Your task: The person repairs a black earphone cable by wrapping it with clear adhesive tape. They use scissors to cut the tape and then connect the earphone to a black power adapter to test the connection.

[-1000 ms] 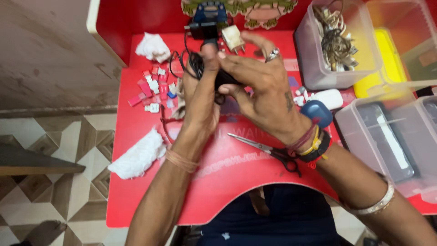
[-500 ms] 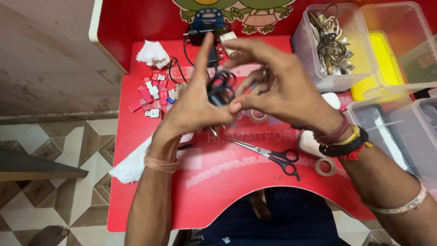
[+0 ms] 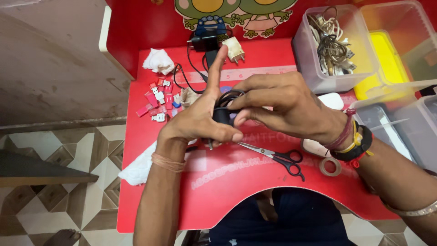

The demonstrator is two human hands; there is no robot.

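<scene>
both hands [image 3: 236,116] pinch a glossy, seemingly coiled black cable [image 3: 224,105].

Both forearms are raised, hands met mid-scene. Left hand [image 3: 200,119] is cupped, index finger extended far. Right hand [image 3: 284,107] is arched over, fingertips pinched together.

A black cable [image 3: 224,105] is wound into a small tight coil and is held above the middle of the red table [image 3: 150,196]. Its loops are pinched together, and a short end with a metal plug is seen hanging below the coil.
</scene>
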